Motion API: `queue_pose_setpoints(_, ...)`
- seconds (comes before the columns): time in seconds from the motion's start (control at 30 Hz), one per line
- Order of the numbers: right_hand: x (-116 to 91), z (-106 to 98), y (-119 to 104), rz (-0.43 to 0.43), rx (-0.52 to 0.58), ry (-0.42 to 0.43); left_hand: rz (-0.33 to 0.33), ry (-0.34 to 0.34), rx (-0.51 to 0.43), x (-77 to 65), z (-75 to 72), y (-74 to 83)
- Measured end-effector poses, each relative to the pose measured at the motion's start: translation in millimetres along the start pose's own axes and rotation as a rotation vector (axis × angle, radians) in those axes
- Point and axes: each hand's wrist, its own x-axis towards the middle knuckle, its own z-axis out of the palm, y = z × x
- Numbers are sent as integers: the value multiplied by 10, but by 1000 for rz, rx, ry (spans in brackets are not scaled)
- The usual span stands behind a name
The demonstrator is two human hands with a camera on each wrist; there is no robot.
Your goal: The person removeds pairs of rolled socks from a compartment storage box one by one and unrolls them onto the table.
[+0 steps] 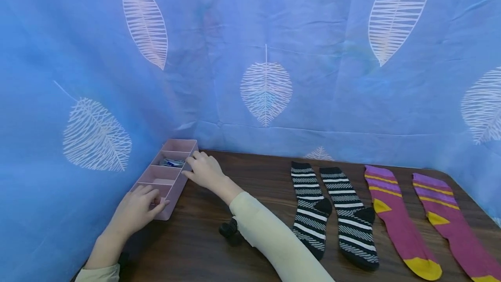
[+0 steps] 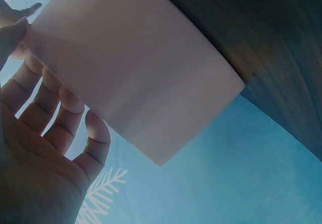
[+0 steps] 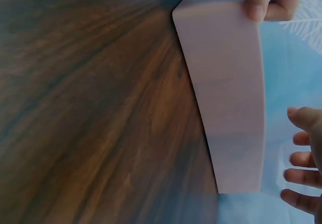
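Observation:
A pale pink divided organizer box (image 1: 178,185) stands along the table's left edge. A small bundle with blue and clear parts (image 1: 171,162) lies in one of its far compartments. My left hand (image 1: 135,210) is at the box's near end, fingers bent over the rim and thumb on the outer corner; in the left wrist view the fingertips (image 2: 70,100) meet the top edge of the end wall. My right hand (image 1: 205,169) hovers beside the far part of the long right wall. Its loosely bent, spread fingers (image 3: 302,176) are apart from the wall in the right wrist view.
Right of the hands, two black-and-white striped socks (image 1: 311,206) and two maroon, purple and yellow socks (image 1: 403,225) lie flat on the dark wooden table (image 1: 242,173). A blue cloth with white leaf prints (image 1: 219,55) hangs behind and along the left.

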Motion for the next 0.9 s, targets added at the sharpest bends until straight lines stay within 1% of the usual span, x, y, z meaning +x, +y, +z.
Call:
queue_pose_setpoints(0.1, 92, 54, -26, 28, -26, 5, -10, -5, -4, 4, 5, 3)
queue_pose_setpoints(0.23, 206, 107, -69, 58, -35, -2, -36, -29, -5, 1, -4, -3)
queue_pose_setpoints(0.37, 304, 157, -84, 102, -45, -49, -35, -30, -13, -4, -4, 3)
queue_pose_setpoints(0.47, 380, 192, -76, 139, -34, -92, -45, -38, -17, -7, 4, 13)
queue_pose_setpoints(0.6, 477, 241, -70, 168, -2, -129, -84, -70, -27, -11, -2, 27)
queue_pose_setpoints(0.73, 544, 285, -88, 184, 12, -152, -106, -95, -25, -8, -21, 37)
queue_pose_setpoints(0.83, 595, 298, -98, 194, 26, -174, -104, -89, -21, -2, -22, 42)
queue_pose_setpoints(0.9, 627, 305, -98, 202, 40, -196, -89, -73, -20, -2, -9, 47)
